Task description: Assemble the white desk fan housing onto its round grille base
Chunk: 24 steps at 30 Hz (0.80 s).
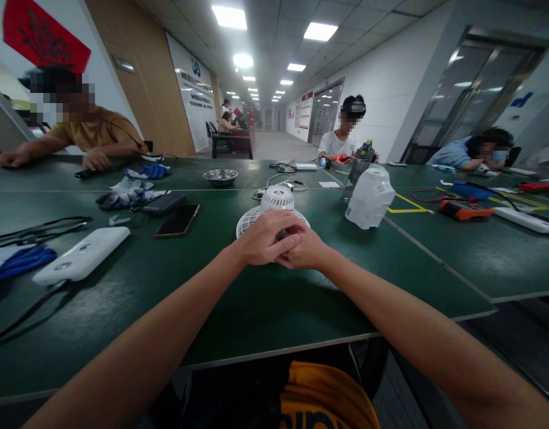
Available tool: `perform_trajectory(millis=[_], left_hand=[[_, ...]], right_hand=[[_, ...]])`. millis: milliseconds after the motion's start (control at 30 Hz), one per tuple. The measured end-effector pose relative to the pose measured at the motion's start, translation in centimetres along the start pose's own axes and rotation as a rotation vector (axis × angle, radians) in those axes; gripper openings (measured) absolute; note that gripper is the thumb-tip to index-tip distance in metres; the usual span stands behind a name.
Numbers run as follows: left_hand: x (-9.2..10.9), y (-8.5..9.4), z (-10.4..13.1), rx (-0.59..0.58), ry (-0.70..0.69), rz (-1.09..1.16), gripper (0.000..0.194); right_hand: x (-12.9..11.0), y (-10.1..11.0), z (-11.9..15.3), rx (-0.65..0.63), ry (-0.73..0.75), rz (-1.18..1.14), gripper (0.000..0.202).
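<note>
My left hand (264,236) and my right hand (305,249) meet over the green table, with the fingers closed around each other. A small dark spot shows between them, but what they hold, if anything, is hidden. Just behind them lies a white round slotted grille (246,223), partly covered by the hands. A white domed housing with vents (278,198) rises from the grille's middle. To the right stands a translucent white plastic casing (370,199), and beside it a clear bottle (357,173) with a dark and green cap.
Left of my hands lie a phone (178,220), a dark power bank (164,202), gloves (130,193) and a white power bank (82,255) with a cable. A steel bowl (220,177) and cables (281,180) sit farther back. An orange-black meter (465,210) lies right; several people sit around.
</note>
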<state>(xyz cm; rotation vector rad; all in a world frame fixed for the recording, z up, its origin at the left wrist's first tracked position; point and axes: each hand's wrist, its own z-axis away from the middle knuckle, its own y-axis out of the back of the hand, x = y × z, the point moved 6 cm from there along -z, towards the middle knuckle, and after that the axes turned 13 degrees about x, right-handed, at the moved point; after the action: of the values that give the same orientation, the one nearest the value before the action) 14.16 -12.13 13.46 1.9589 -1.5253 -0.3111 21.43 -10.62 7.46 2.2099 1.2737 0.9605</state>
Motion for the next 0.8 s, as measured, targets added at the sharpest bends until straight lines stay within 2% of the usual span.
perform_trajectory(millis=[100, 467, 667, 800], left_hand=[[0.0, 0.3, 0.0, 0.030, -0.020, 0.002, 0.031], [0.1, 0.9, 0.2, 0.059, -0.081, -0.033, 0.036], [-0.1, 1.1, 0.2, 0.093, -0.065, -0.020, 0.034], [-0.2, 1.1, 0.3, 0.100, -0.059, -0.022, 0.033]], right_hand=[[0.2, 0.4, 0.0, 0.041, -0.025, 0.013, 0.028], [1.2, 0.9, -0.1, 0.055, -0.112, -0.043, 0.027], [1.8, 1.0, 0.0, 0.018, -0.147, -0.008, 0.029], [2.0, 1.2, 0.2, -0.032, -0.105, 0.090, 0.034]])
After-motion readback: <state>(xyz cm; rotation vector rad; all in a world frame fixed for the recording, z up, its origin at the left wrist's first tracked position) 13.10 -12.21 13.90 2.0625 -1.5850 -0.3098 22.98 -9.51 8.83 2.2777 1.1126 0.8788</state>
